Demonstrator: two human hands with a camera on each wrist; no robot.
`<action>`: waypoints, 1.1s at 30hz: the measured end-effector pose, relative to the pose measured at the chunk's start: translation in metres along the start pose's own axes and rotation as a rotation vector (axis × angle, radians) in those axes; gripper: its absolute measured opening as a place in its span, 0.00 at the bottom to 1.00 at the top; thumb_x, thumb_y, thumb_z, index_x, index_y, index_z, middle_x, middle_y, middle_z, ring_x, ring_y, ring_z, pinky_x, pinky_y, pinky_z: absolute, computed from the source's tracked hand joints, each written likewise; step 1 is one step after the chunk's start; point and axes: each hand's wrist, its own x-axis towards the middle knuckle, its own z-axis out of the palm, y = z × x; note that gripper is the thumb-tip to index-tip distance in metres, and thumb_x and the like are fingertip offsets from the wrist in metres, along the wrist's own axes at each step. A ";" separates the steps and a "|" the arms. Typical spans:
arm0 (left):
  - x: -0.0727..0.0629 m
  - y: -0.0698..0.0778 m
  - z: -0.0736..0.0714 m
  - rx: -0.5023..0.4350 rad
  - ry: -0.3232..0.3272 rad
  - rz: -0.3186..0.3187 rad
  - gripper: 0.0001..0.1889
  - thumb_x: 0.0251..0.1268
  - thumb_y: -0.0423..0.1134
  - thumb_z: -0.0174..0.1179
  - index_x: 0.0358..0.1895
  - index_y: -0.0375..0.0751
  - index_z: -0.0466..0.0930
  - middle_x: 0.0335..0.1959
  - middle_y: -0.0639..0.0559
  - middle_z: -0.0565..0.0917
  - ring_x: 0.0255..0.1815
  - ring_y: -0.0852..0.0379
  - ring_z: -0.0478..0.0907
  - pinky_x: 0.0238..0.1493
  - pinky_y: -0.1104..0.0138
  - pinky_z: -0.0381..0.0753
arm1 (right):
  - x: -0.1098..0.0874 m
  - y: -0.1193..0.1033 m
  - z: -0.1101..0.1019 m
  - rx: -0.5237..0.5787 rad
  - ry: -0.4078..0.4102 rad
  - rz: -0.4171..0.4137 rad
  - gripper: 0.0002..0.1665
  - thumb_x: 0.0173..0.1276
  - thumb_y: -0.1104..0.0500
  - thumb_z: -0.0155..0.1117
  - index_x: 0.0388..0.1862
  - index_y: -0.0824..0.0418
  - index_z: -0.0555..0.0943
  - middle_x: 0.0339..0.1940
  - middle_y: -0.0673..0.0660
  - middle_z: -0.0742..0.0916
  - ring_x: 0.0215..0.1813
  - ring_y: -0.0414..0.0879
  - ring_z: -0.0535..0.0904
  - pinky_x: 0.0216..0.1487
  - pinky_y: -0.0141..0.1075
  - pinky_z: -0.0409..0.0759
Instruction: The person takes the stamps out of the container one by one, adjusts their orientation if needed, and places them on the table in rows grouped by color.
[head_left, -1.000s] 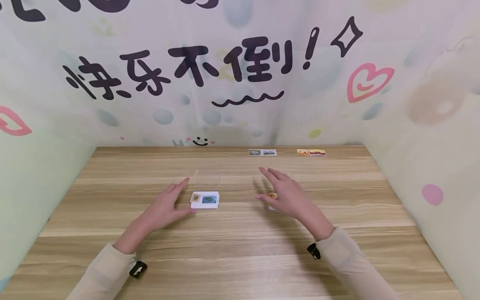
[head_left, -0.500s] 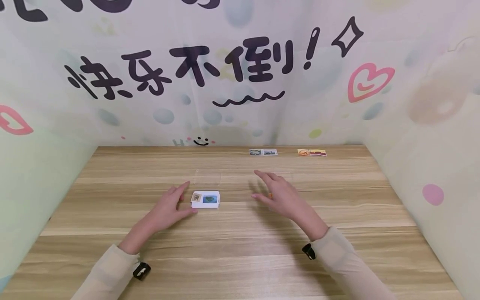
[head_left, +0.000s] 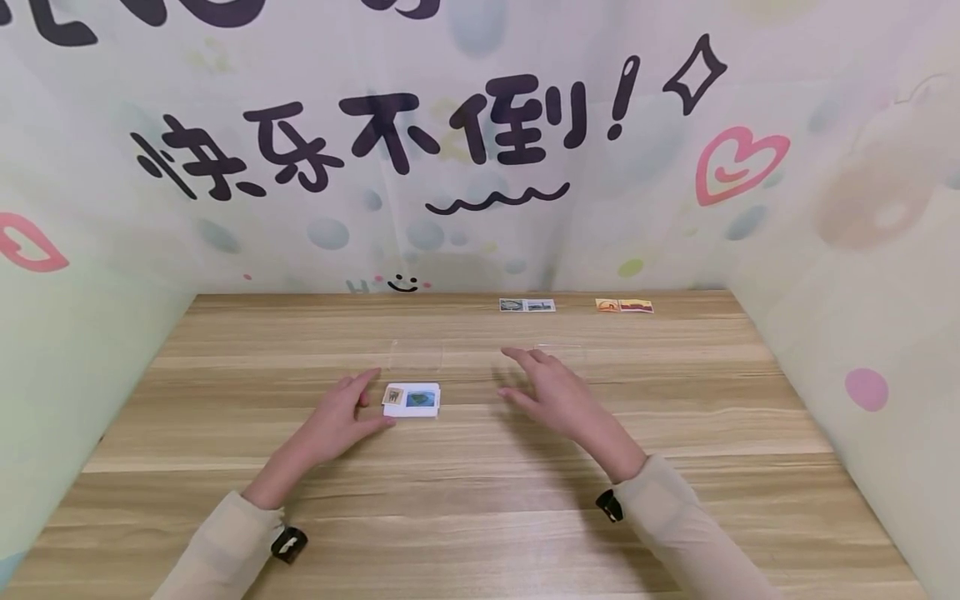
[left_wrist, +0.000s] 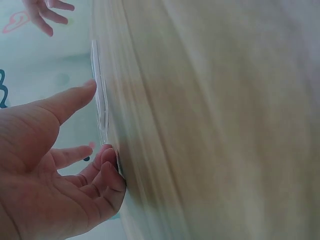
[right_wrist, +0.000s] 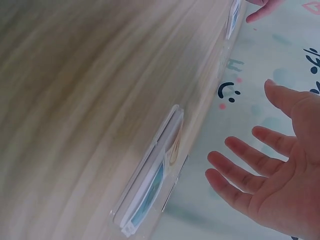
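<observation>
My left hand (head_left: 337, 427) rests beside a flat white stack (head_left: 411, 411) with two stamps on top, one brownish, one blue. Its thumb and index finger reach out at the stack's left side; whether they touch it I cannot tell. The other fingers bend against the table in the left wrist view. Fingers loosely spread, my right hand (head_left: 558, 400) hovers over the table and holds nothing. A second white stack (right_wrist: 147, 175) in a clear case, with stamps on it, lies below that hand in the right wrist view; the hand hides it in the head view.
Behind the left stack lies a clear plastic piece (head_left: 416, 355), and another clear piece (head_left: 562, 350) lies behind the right hand. Two grey stamps (head_left: 527, 306) and an orange-and-yellow stamp pair (head_left: 625, 306) lie along the table's back edge, by the printed cloth backdrop (head_left: 480, 242).
My right hand has drifted left and slightly towards me, and now covers the right stack in the head view. The left forearm has shifted a little to the right.
</observation>
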 end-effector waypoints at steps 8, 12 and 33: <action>-0.002 0.001 0.003 -0.017 0.012 0.004 0.39 0.66 0.43 0.75 0.72 0.21 0.69 0.31 0.50 0.72 0.31 0.57 0.63 0.33 0.66 0.65 | 0.003 -0.004 0.006 0.041 -0.008 -0.001 0.35 0.77 0.50 0.68 0.77 0.61 0.72 0.69 0.69 0.82 0.66 0.63 0.82 0.62 0.58 0.82; -0.003 0.002 0.004 -0.020 0.014 -0.004 0.38 0.66 0.43 0.74 0.71 0.22 0.70 0.30 0.50 0.72 0.30 0.57 0.63 0.34 0.66 0.66 | 0.005 -0.007 0.009 0.055 -0.013 0.000 0.34 0.77 0.50 0.68 0.76 0.61 0.73 0.67 0.67 0.83 0.63 0.60 0.83 0.60 0.57 0.83; 0.001 0.007 0.006 -0.080 -0.032 -0.065 0.33 0.68 0.38 0.71 0.71 0.26 0.71 0.27 0.50 0.71 0.28 0.55 0.64 0.31 0.65 0.64 | 0.016 -0.016 0.024 0.169 -0.033 -0.009 0.27 0.77 0.55 0.69 0.70 0.62 0.78 0.57 0.64 0.87 0.54 0.57 0.85 0.54 0.51 0.83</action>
